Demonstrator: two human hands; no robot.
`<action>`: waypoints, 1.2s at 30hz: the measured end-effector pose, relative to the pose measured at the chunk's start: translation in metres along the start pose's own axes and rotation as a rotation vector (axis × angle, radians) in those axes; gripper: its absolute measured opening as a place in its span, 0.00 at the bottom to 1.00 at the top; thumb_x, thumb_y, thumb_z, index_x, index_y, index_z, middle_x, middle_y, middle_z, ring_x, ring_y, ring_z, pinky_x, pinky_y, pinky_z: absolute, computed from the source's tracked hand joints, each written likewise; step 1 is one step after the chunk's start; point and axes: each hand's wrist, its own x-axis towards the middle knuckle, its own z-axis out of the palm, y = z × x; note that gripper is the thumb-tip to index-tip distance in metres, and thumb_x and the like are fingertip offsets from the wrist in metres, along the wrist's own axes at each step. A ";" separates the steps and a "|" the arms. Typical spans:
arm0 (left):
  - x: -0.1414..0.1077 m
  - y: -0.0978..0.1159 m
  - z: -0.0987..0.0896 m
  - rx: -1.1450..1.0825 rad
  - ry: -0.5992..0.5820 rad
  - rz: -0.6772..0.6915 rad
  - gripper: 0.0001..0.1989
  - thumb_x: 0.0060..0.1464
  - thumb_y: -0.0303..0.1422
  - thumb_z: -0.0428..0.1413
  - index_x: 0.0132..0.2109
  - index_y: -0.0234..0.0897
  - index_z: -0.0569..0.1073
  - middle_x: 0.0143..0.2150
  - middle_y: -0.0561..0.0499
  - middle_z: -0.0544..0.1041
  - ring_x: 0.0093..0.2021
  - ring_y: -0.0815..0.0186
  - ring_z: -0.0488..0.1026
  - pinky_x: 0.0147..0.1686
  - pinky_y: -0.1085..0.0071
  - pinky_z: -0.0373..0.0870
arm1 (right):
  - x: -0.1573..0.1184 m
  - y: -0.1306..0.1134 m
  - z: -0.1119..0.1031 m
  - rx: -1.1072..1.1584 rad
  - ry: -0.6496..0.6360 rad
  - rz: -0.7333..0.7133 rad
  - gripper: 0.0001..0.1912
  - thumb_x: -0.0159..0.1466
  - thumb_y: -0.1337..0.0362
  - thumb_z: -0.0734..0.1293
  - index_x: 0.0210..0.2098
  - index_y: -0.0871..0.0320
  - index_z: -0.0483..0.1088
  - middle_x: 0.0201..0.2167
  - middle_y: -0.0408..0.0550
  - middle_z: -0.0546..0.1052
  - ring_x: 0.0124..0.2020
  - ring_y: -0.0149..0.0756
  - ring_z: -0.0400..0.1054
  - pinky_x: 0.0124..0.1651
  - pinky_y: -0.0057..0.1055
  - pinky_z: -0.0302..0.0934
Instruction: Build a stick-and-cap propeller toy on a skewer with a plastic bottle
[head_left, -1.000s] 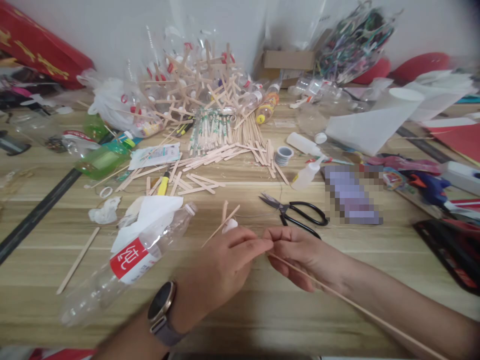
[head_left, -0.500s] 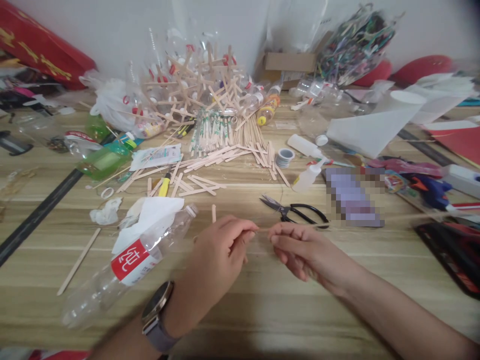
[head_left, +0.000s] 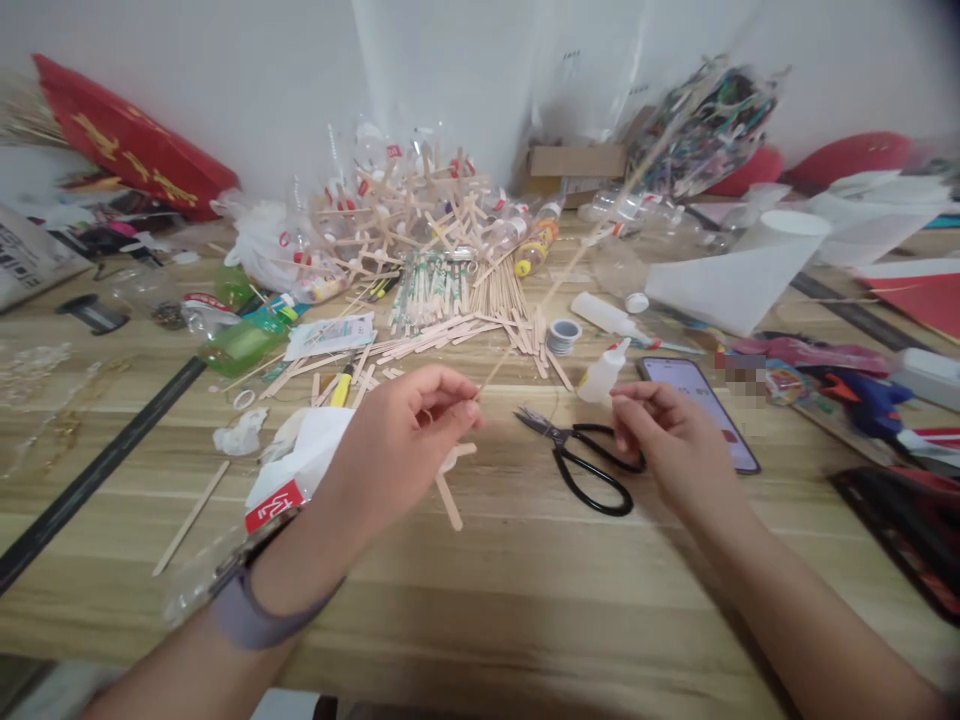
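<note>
My left hand [head_left: 420, 425] is closed in a pinch on the end of a thin wooden stick [head_left: 570, 275], which slants up and away to the right. Below those fingers shows a piece made of crossed craft sticks [head_left: 450, 503], partly hidden; I cannot tell whether the hand touches it. Black-handled scissors [head_left: 592, 485] lie with their blades pointing left. My right hand [head_left: 664, 430] has curled fingers over the upper scissor handle; whether it grips anything is unclear. A clear plastic bottle [head_left: 274, 505] with a red label lies partly behind my left forearm.
Loose craft sticks [head_left: 442, 335], a wire spool [head_left: 564, 336] and a small glue bottle [head_left: 604, 372] lie ahead. A phone [head_left: 724, 420] is beside my right hand. Behind stand many assembled stick pieces and bottles [head_left: 420, 195]; a white paper cone [head_left: 739, 270] is at right.
My right hand has let go of the thin stick and moved right, over the scissors. The stick has swung from level to slanting upward, still in my left hand. The view has shifted slightly.
</note>
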 end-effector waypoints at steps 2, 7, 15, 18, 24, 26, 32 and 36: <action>0.000 0.000 0.000 -0.168 -0.081 -0.084 0.06 0.52 0.34 0.58 0.38 0.38 0.72 0.31 0.54 0.80 0.26 0.70 0.71 0.26 0.75 0.64 | 0.004 0.007 -0.004 -0.151 0.115 -0.155 0.14 0.56 0.55 0.69 0.38 0.54 0.67 0.25 0.44 0.72 0.23 0.35 0.66 0.23 0.31 0.60; 0.001 -0.007 0.004 -0.425 -0.322 -0.242 0.06 0.50 0.31 0.60 0.34 0.36 0.70 0.29 0.52 0.80 0.25 0.73 0.69 0.30 0.75 0.66 | 0.014 0.019 -0.005 -0.364 0.153 -0.230 0.19 0.56 0.56 0.68 0.45 0.56 0.65 0.45 0.58 0.73 0.43 0.49 0.71 0.36 0.41 0.67; -0.005 -0.034 0.024 -0.650 -0.405 -0.408 0.12 0.45 0.32 0.65 0.34 0.34 0.71 0.27 0.51 0.79 0.24 0.74 0.70 0.28 0.77 0.65 | 0.027 0.027 -0.001 -0.515 -0.010 -0.152 0.28 0.57 0.57 0.68 0.54 0.61 0.61 0.52 0.61 0.72 0.52 0.52 0.69 0.48 0.45 0.66; -0.006 -0.044 0.033 -0.712 -0.443 -0.434 0.14 0.42 0.33 0.68 0.34 0.33 0.71 0.28 0.50 0.79 0.23 0.75 0.69 0.27 0.78 0.63 | 0.036 0.029 0.000 -0.562 -0.010 -0.145 0.24 0.56 0.59 0.69 0.50 0.61 0.65 0.45 0.58 0.76 0.46 0.49 0.72 0.47 0.43 0.65; -0.002 -0.055 0.040 -0.788 -0.486 -0.481 0.15 0.41 0.32 0.69 0.33 0.33 0.71 0.26 0.50 0.79 0.22 0.75 0.69 0.26 0.80 0.63 | 0.040 0.026 0.002 -0.632 0.048 -0.167 0.16 0.56 0.58 0.68 0.41 0.59 0.67 0.41 0.57 0.76 0.46 0.53 0.69 0.47 0.46 0.61; 0.000 -0.059 0.041 -0.806 -0.483 -0.499 0.15 0.40 0.32 0.69 0.33 0.32 0.72 0.26 0.50 0.79 0.22 0.75 0.70 0.25 0.80 0.64 | 0.034 0.021 0.001 -0.617 0.059 -0.184 0.17 0.56 0.58 0.68 0.42 0.58 0.65 0.43 0.56 0.75 0.47 0.51 0.68 0.49 0.45 0.61; 0.003 -0.070 0.042 -0.852 -0.496 -0.541 0.15 0.40 0.32 0.69 0.32 0.32 0.72 0.25 0.50 0.79 0.22 0.76 0.70 0.25 0.81 0.64 | 0.005 0.001 -0.003 -0.135 -0.147 -0.194 0.17 0.58 0.53 0.69 0.43 0.51 0.65 0.38 0.48 0.74 0.38 0.42 0.69 0.42 0.39 0.63; 0.002 -0.073 0.040 -0.883 -0.464 -0.541 0.14 0.41 0.31 0.69 0.33 0.32 0.72 0.26 0.50 0.79 0.22 0.76 0.70 0.25 0.81 0.64 | -0.006 -0.003 -0.004 0.214 -0.280 -0.029 0.21 0.54 0.45 0.71 0.41 0.49 0.69 0.27 0.42 0.70 0.25 0.36 0.63 0.29 0.34 0.59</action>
